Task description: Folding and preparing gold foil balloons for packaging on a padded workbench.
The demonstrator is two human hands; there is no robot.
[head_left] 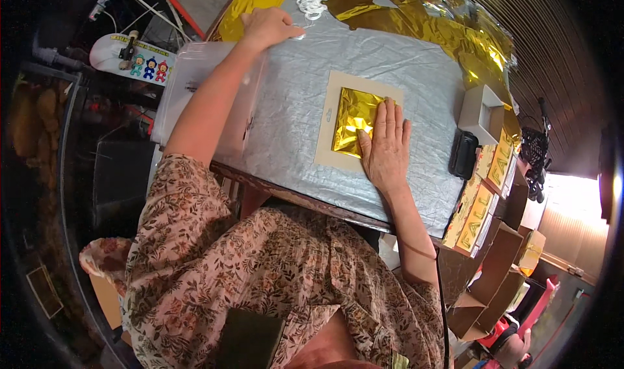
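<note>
My right hand (389, 144) lies flat with fingers stretched out, on the right side of a shiny gold foil square (354, 112). Beneath the foil is a beige card (327, 135), with a small mark near its left edge. Far off to the left, my left hand (268, 27) reaches to the back of the table, its thumb and fingertips drawn together. Something small and white shows at those fingertips, too small to name. Just beyond them sits a loose bunch of white cord or ribbon loops (312, 3).
Silver sheeting covers the table (292, 122). Crumpled gold foil (403, 11) spreads along the back. On the right stand a small white open box (481, 114), a black case (463, 154) and boxes with gold lettering (478, 219). Clear plastic bags (195, 102) lie under my left forearm.
</note>
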